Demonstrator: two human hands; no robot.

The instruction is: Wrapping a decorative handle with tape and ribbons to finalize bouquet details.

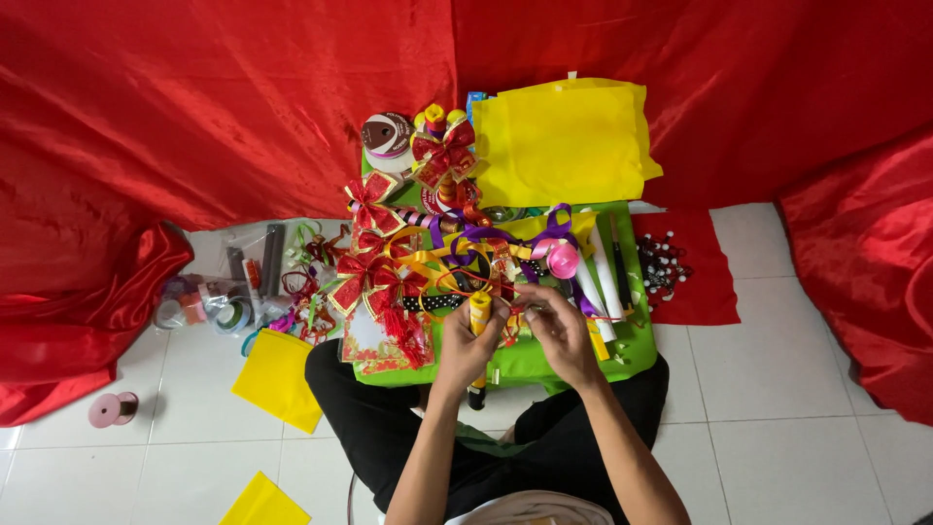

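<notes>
Lower centre: left hand point(466, 345) closed around upright yellow tube point(479, 313); right hand point(559, 335) pinching small ribbon piece point(512, 326) beside it, gluing step apparently. Next calls for steady alignment. Beyond: red bows point(374, 282), yellow sheet point(564, 141).

Single view from a head-worn camera, looking almost straight down over the seated person's forearms. It faces the green worktop point(622, 355) on the lap and the white tiled floor point(777, 428), at arm's length, with red cloth point(194, 107) filling the upper frame.
</notes>
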